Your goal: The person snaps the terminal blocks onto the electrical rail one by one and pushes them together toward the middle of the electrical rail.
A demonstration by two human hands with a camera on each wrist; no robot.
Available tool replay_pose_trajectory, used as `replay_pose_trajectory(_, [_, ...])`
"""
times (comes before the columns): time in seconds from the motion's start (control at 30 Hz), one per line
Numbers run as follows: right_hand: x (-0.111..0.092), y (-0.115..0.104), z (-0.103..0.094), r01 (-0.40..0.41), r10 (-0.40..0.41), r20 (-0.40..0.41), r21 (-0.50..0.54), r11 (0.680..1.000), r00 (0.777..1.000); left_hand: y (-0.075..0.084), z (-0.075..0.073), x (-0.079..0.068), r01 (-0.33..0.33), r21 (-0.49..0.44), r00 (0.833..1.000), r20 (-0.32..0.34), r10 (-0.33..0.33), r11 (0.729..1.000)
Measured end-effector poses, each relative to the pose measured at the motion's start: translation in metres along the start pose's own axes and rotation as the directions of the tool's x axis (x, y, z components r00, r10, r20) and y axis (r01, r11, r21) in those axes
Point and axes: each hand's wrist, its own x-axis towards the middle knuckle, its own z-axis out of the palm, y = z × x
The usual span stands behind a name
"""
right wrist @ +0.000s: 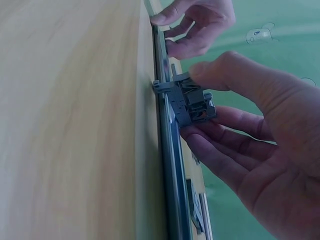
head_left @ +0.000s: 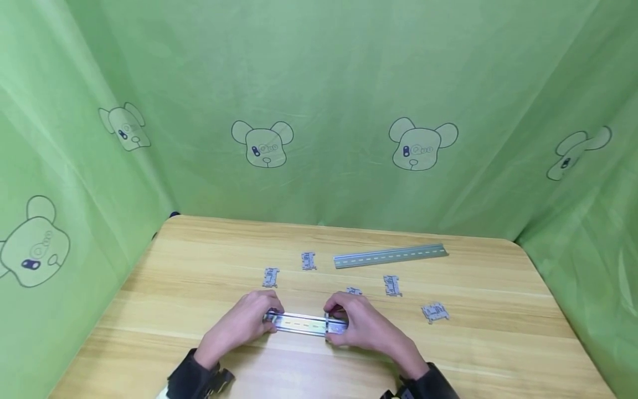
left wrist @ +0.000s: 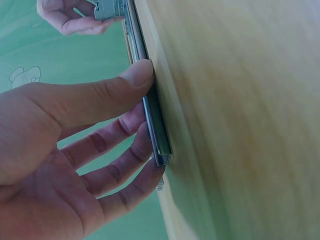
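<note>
A slotted metal DIN rail (head_left: 301, 324) lies lengthwise from left to right near the front of the table. My left hand (head_left: 249, 317) grips its left end, thumb (left wrist: 137, 75) on the near edge and fingers on the far edge. Toward the right end, my right hand (head_left: 366, 324) pinches a grey terminal block (right wrist: 187, 100) between thumb and fingers. That block stands upright across the rail with its foot touching it; whether it is clipped on, I cannot tell. In the head view the right fingers partly cover the rail's right end.
Several loose grey terminal blocks lie flat beyond the hands, including one at the left (head_left: 271, 277) and one at the right (head_left: 435, 312). A second DIN rail (head_left: 391, 255) lies farther back. Green curtain (head_left: 319, 111) surrounds the wooden table (head_left: 224, 238) behind and at both sides.
</note>
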Motion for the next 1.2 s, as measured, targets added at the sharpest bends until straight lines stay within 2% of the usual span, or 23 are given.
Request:
replay_pose_trajectory(0.43, [0.017, -0.007, 0.016, 0.036, -0.035, -0.034, 0.021, 0.999, 0.999, 0.002, -0.002, 0.003, -0.005, 0.008, 1.000, -0.004, 0.005, 1.000])
replay_pose_trajectory(0.77, [0.017, -0.010, 0.020, 0.042, -0.039, -0.054, 0.050, 0.998, 0.998, 0.001, 0.000, 0.003, 0.010, 0.003, 1.000, 0.003, -0.010, 1.000])
replay_pose_trajectory(1.2, [0.016, -0.011, 0.021, 0.059, -0.057, -0.050, 0.031, 0.998, 0.997, -0.002, 0.002, 0.000, 0.003, 0.009, 1.000, 0.002, -0.003, 1.000])
